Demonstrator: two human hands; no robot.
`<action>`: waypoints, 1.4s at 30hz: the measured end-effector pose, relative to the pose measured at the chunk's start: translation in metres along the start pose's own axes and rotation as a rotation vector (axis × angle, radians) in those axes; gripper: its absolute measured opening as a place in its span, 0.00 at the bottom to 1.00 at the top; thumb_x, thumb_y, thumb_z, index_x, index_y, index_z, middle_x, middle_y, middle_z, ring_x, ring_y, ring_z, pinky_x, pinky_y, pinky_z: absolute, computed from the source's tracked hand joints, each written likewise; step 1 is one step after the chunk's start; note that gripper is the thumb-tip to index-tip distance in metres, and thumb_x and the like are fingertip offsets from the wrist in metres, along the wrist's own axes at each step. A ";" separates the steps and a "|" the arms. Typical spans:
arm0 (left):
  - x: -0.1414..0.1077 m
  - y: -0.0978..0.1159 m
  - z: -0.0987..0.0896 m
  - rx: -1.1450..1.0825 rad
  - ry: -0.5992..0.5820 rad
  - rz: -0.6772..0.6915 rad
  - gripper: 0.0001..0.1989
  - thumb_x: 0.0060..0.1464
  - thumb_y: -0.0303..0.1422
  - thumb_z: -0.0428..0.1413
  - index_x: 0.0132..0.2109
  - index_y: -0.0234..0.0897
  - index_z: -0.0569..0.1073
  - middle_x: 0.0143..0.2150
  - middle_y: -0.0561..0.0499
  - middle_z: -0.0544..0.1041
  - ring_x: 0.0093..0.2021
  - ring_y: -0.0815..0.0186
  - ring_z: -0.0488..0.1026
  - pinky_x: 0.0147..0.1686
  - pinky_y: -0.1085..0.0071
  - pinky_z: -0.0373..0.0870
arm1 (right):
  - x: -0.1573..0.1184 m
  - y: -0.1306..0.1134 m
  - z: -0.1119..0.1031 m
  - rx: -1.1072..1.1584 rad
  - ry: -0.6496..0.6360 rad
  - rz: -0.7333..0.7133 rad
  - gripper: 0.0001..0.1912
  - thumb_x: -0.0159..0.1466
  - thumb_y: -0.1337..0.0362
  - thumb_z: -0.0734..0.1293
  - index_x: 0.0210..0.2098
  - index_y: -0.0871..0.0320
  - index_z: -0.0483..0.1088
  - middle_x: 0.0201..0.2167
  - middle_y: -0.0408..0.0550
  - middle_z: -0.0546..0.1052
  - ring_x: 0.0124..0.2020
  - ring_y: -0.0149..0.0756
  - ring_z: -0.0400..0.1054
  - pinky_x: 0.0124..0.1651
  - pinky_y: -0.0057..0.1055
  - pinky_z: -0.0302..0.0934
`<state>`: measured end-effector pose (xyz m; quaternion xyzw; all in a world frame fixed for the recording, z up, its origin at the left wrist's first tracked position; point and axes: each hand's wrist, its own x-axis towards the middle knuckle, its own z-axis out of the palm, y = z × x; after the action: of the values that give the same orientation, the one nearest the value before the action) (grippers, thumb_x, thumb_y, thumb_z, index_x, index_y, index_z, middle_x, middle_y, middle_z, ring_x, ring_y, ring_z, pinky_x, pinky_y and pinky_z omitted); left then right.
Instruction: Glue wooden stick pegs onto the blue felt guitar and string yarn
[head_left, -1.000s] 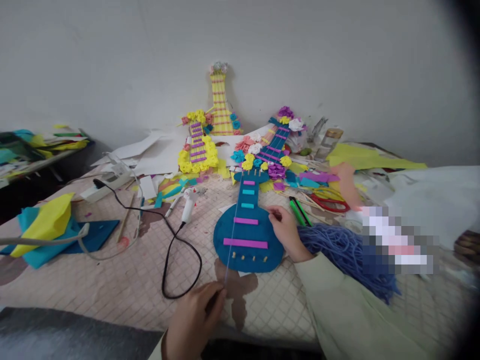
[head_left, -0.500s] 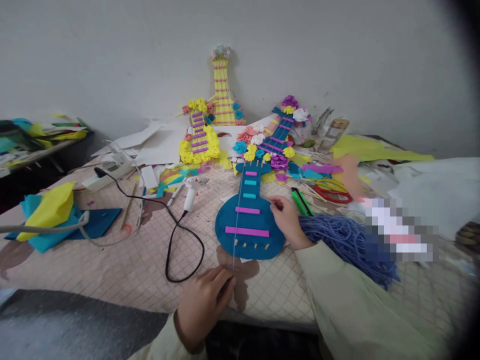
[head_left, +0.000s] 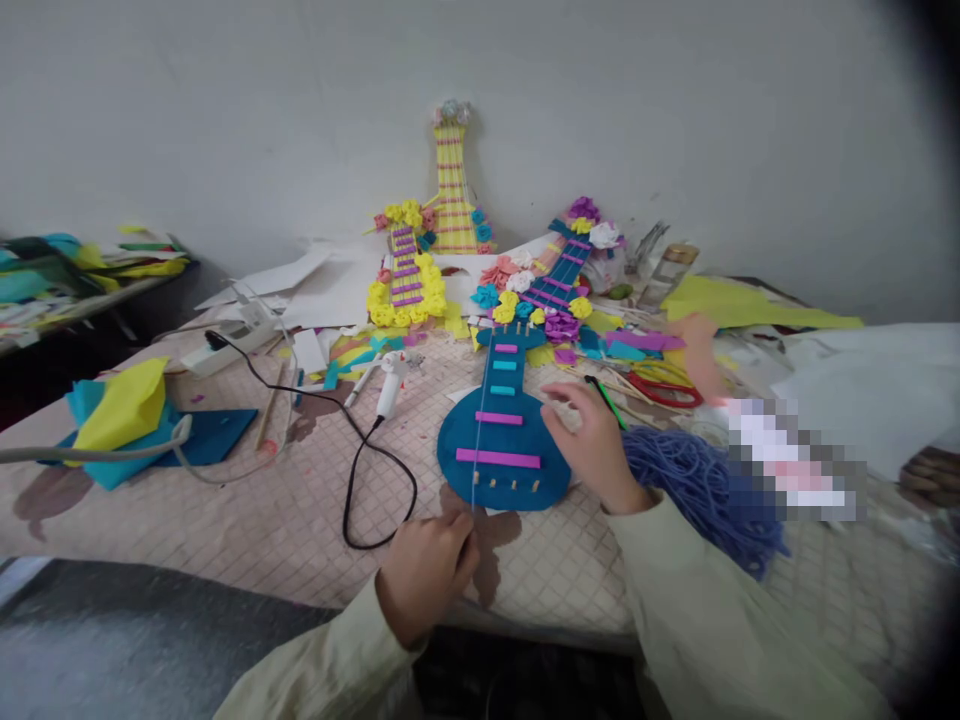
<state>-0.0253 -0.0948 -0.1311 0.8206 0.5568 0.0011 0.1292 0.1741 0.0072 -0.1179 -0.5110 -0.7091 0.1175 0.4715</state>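
A blue guitar-shaped craft piece (head_left: 504,437) lies flat on the table before me, with pink and light-blue strips across it and short wooden pegs at both ends. One thin strand of blue yarn (head_left: 478,435) runs taut down its left side, from the head past the lower pegs. Below the guitar, my left hand (head_left: 431,570) is closed in a pinch on the yarn's lower end. My right hand (head_left: 592,440) is at the guitar's right edge, its fingers apart and curved, holding nothing; whether the fingertips touch the board I cannot tell.
Blue yarn (head_left: 697,490) lies bundled beside my right forearm, near a green cutter (head_left: 609,402) and red-handled scissors (head_left: 664,390). A white glue gun (head_left: 389,385) with a black cord lies left. Decorated paper guitars (head_left: 405,265) stand behind. Folded coloured paper (head_left: 124,410) is at far left.
My right hand has lifted slightly and its fingers have spread from the guitar's edge. My left hand still pinches the yarn, now a little nearer the guitar. The whole view has shifted slightly.
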 end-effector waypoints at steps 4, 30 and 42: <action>0.001 0.002 -0.004 -0.005 0.000 -0.042 0.10 0.54 0.31 0.42 0.34 0.36 0.67 0.31 0.48 0.76 0.30 0.61 0.74 0.27 0.69 0.65 | -0.018 -0.040 0.000 0.028 -0.392 -0.239 0.18 0.55 0.76 0.57 0.43 0.54 0.66 0.39 0.45 0.73 0.44 0.37 0.62 0.48 0.38 0.55; 0.009 0.003 0.001 -0.129 0.172 0.216 0.12 0.56 0.30 0.42 0.32 0.35 0.68 0.32 0.48 0.72 0.35 0.63 0.70 0.35 0.65 0.67 | -0.035 -0.041 0.014 -0.188 -0.690 -0.354 0.25 0.55 0.67 0.63 0.52 0.53 0.59 0.49 0.49 0.70 0.49 0.39 0.60 0.52 0.44 0.41; 0.008 0.001 0.003 -0.166 0.157 0.242 0.10 0.54 0.28 0.45 0.30 0.34 0.69 0.29 0.49 0.72 0.32 0.65 0.68 0.34 0.68 0.65 | -0.053 -0.027 0.010 -0.337 -0.527 -0.699 0.07 0.62 0.64 0.60 0.37 0.52 0.70 0.48 0.48 0.69 0.50 0.39 0.57 0.53 0.47 0.39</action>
<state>-0.0208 -0.0891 -0.1351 0.8655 0.4603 0.1269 0.1515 0.1508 -0.0461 -0.1347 -0.2635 -0.9435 -0.0395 0.1970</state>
